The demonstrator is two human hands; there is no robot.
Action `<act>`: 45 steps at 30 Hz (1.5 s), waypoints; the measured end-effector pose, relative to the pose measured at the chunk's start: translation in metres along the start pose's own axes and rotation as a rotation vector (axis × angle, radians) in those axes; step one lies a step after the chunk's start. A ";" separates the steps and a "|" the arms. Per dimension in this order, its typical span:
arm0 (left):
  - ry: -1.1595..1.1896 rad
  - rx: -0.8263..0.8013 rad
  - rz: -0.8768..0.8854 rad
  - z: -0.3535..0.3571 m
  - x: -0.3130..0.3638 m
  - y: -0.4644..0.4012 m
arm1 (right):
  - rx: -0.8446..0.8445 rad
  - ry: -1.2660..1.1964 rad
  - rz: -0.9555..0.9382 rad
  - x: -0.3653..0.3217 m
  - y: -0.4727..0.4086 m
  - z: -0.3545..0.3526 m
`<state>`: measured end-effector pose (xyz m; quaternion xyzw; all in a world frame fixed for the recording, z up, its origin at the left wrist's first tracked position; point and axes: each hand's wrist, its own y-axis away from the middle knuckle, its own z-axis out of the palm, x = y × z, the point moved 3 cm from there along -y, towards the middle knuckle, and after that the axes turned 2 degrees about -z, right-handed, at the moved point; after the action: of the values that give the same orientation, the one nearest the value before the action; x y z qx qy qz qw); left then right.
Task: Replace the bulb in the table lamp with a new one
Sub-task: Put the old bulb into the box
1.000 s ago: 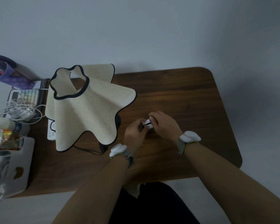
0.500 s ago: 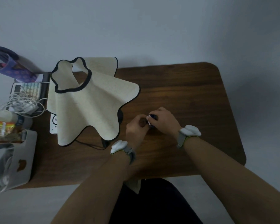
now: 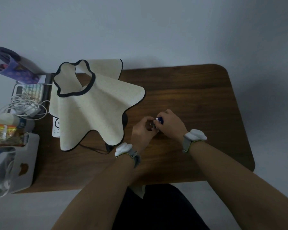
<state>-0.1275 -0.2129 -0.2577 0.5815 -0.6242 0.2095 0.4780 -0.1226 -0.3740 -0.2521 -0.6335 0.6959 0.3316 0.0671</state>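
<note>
Both hands meet mid-table point(image 3: 198, 90), w/ left hand point(image 3: 142, 128) & right hand point(image 3: 170, 124) each pinching a small blue-white bulb box point(image 3: 158, 121). Lamp point(image 3: 91, 103) stands toward table's left edge.

We see both hands meeting over the wooden counter point(image 3: 198, 97). The left hand point(image 3: 142, 130) and the right hand point(image 3: 170, 124) both curl their fingers around a small box point(image 3: 159, 120) (white and blue, mostly hidden). Just left of them stands the table lamp point(image 3: 91, 103) with its wavy cream shade. A grey bin point(image 3: 26, 161) sits at the counter's left edge.
</note>
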 end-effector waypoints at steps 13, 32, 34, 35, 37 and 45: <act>-0.060 -0.026 -0.013 0.005 0.004 -0.003 | 0.015 -0.024 0.000 0.010 0.000 0.001; 0.085 -0.061 -0.126 0.008 0.002 -0.002 | -0.110 -0.095 0.018 0.019 0.002 0.005; 0.085 -0.055 -0.124 0.010 0.003 -0.002 | -0.109 -0.100 0.024 0.020 0.004 0.005; 0.083 -0.053 -0.126 0.012 0.003 -0.002 | -0.109 -0.099 0.027 0.022 0.005 0.005; 0.076 -0.040 -0.136 0.013 0.002 -0.003 | -0.101 -0.093 0.027 0.021 0.005 0.005; 0.143 -0.016 -0.210 0.020 0.008 -0.012 | -0.023 -0.073 0.041 0.021 0.008 -0.004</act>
<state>-0.1225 -0.2358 -0.2633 0.6236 -0.5257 0.1941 0.5450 -0.1322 -0.3944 -0.2567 -0.6073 0.7019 0.3639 0.0784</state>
